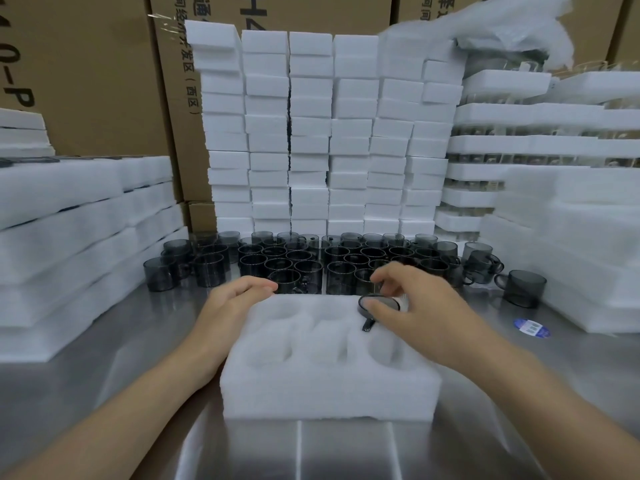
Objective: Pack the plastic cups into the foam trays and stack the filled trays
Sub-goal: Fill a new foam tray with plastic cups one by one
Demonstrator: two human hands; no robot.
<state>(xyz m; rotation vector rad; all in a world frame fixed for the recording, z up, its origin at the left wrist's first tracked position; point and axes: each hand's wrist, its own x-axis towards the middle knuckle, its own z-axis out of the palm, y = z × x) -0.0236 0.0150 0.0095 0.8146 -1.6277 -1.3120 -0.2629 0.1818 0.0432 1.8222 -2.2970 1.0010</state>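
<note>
Our right hand (412, 303) pinches the rim of a dark cup (381, 299), thumb on the near side and fingers curled over the far side. The cup stands upright, sunk in the far right pocket of the foam tray (329, 393), with its handle pointing toward us. The other five pockets look empty. Our left hand (235, 299) rests on the tray's far left corner, fingers together and nearly straight, holding nothing. The loose cups (311, 261) stand on the table (346, 452) just beyond the tray's far edge, right past our left fingertips, so we judge that hand nearer for the next pick.
</note>
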